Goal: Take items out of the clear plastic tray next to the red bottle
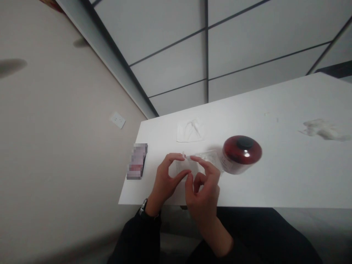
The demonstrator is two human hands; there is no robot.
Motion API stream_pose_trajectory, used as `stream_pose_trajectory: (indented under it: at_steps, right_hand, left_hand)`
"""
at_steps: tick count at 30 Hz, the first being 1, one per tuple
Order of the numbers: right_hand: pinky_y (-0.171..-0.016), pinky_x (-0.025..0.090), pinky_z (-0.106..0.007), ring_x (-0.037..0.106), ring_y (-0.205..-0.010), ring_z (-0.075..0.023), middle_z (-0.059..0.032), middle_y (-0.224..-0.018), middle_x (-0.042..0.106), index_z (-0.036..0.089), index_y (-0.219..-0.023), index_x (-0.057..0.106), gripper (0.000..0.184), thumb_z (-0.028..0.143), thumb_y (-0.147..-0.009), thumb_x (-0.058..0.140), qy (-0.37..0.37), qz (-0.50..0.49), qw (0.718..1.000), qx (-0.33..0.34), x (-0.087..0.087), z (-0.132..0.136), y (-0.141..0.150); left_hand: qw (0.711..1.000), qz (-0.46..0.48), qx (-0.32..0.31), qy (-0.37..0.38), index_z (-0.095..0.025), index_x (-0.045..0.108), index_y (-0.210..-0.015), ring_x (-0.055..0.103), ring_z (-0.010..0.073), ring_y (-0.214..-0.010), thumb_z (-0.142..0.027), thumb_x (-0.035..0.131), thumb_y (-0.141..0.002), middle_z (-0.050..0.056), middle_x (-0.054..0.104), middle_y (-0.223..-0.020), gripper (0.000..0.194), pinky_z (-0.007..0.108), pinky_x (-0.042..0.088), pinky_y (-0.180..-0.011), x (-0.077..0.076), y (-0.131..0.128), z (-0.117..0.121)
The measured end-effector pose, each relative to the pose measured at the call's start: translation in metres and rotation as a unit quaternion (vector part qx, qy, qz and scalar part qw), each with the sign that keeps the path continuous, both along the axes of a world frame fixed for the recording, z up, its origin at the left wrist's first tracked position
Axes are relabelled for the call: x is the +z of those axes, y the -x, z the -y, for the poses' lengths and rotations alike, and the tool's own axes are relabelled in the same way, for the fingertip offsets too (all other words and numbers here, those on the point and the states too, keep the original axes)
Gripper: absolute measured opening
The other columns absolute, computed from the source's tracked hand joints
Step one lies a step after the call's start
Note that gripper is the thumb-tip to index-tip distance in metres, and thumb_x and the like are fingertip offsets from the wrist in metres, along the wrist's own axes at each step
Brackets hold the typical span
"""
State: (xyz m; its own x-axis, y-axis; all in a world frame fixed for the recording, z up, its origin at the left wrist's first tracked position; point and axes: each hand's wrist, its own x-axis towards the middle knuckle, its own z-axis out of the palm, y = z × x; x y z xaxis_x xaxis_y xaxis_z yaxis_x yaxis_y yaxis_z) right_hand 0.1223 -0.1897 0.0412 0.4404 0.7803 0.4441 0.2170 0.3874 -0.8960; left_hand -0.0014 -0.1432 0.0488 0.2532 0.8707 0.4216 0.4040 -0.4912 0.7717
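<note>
My left hand (166,179) and my right hand (205,190) meet over the near edge of a white table (288,183). Both pinch a small clear plastic packet (187,165) between thumb and fingers, the left on its left side, the right on its right. What is inside the packet is too faint to make out. A dark red bottle with a black cap (240,154) stands just right of my right hand. A watch shows on my left wrist.
A white cloth or pad (190,131) lies behind the hands. A small dark, blurred box (136,161) sits near the table's left edge. A crumpled white wad (323,130) lies far right. A wall with a socket (117,120) is at left.
</note>
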Motion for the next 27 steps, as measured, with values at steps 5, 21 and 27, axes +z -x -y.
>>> stream_pose_trajectory:
  at_steps: [5,21,27]
  right_hand:
    - [-0.037,0.039,-0.019,0.047,-0.04,-0.0037,-0.0129,-0.122,0.077,0.022,-0.132,0.048,0.037,0.013,-0.097,0.054,0.018,0.025,1.0,0.007,0.003,0.0,-0.004]
    - [-0.039,0.036,-0.02,0.042,-0.044,-0.0034,0.0006,-0.098,0.06,0.024,-0.115,0.043,0.026,0.015,-0.093,0.054,0.028,0.026,0.999,0.003,0.001,0.0,-0.004]
    - [-0.04,0.035,-0.019,0.041,-0.048,-0.0046,0.0033,-0.092,0.052,0.026,-0.109,0.043,0.025,0.012,-0.093,0.057,-0.015,-0.029,0.999,-0.028,0.002,0.002,-0.002]
  left_hand:
    - [1.0,0.005,-0.021,0.001,-0.027,0.062,-0.12,0.063,0.0204,-0.117,-0.024,0.069,-0.098,0.005,0.065,-0.118,0.023,0.039,0.052,-0.105,-0.004,-0.002,0.0]
    - [0.994,0.054,-0.054,0.079,-0.028,0.058,-0.128,0.06,0.0256,-0.13,-0.041,0.076,-0.094,0.008,0.064,-0.134,0.04,0.046,0.049,-0.113,-0.016,0.006,-0.001]
    - [0.995,0.005,-0.057,0.078,-0.025,0.059,-0.135,0.056,0.0297,-0.134,-0.048,0.071,-0.096,0.012,0.06,-0.137,0.047,0.051,0.044,-0.118,-0.014,0.008,-0.002]
